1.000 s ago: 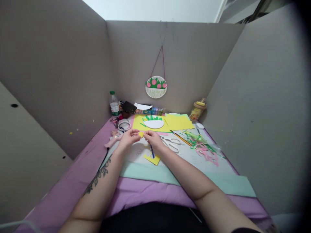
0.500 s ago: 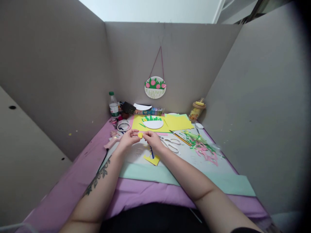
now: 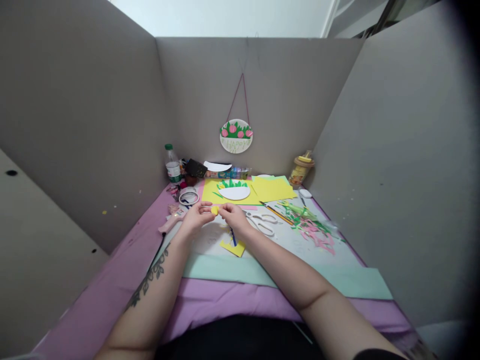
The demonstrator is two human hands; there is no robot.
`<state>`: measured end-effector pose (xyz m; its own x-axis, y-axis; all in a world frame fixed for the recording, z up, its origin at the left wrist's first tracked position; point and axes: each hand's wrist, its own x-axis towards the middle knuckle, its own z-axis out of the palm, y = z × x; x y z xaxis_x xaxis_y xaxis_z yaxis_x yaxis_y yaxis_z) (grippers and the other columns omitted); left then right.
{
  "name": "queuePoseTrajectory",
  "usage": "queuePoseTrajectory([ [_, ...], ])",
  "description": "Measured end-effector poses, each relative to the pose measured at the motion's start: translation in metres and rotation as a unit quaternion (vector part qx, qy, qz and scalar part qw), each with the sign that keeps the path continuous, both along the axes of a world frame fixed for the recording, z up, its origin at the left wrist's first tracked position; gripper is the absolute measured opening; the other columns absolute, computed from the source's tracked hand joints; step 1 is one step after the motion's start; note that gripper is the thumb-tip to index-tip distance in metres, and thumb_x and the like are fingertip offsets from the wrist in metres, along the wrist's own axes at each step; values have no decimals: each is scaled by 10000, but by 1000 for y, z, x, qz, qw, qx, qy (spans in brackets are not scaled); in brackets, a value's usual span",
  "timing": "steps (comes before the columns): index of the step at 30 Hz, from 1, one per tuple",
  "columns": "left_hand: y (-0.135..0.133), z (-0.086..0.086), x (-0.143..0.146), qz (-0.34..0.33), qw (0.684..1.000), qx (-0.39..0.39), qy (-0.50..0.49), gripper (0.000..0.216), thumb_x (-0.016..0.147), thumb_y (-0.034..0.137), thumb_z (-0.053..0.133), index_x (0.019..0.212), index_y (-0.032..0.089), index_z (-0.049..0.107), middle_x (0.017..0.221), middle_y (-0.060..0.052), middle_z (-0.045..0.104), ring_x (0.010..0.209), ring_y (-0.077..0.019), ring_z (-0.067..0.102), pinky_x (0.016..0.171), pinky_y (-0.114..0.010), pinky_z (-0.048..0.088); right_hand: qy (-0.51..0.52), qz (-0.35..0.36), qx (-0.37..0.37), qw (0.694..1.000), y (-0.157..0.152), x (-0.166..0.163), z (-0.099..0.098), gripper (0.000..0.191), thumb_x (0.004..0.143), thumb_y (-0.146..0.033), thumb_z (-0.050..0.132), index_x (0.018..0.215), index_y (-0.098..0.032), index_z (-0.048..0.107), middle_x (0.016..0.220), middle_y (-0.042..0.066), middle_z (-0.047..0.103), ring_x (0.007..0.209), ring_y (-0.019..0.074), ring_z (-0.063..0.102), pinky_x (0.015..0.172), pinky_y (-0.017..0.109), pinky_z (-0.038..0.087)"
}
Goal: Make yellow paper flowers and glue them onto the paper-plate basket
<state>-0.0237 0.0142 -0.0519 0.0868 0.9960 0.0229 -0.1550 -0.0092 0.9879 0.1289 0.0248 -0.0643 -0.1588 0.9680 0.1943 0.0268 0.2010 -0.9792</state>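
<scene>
L hand [image 3: 195,218] & R hand [image 3: 234,216] both pinched a small yellow paper piece [image 3: 214,210] between fingertips, just left of the scissors [image 3: 262,221]. R hand also gripped a blue pen [image 3: 233,236] (pointing down). Yellow scrap [image 3: 233,247] lay on the surface near the scissors, on the person's side.

yellow paper piece [image 3: 214,210], white scissors [image 3: 262,222], purple tablecloth [image 3: 112,280], blue pen [image 3: 233,237]

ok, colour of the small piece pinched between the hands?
Yellow. The small piece shows best in the head view, between left hand and right hand.
</scene>
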Motion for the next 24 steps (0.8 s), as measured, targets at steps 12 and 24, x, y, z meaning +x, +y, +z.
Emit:
queuePoseTrajectory([
  [12, -1, 2, 2, 4, 1000, -7, -20, 493, 515, 155, 772, 949, 138, 540, 739, 2, 618, 628, -88, 582, 629, -211, 430, 7, 0, 17, 1000, 3, -1, -3, 161, 706, -312, 560, 628, -180, 508, 563, -49, 469, 522, 94, 385, 528, 221, 320],
  [24, -4, 4, 5, 20, 999, -12, -24, 517, 489, 172, 788, 944, 125, 546, 701, 1, 623, 598, -88, 579, 603, -204, 425, 2, -38, 17, 999, 2, -5, -3, 148, 686, -310, 565, 657, -167, 541, 594, -34, 506, 561, 111, 434, 548, 233, 341],
])
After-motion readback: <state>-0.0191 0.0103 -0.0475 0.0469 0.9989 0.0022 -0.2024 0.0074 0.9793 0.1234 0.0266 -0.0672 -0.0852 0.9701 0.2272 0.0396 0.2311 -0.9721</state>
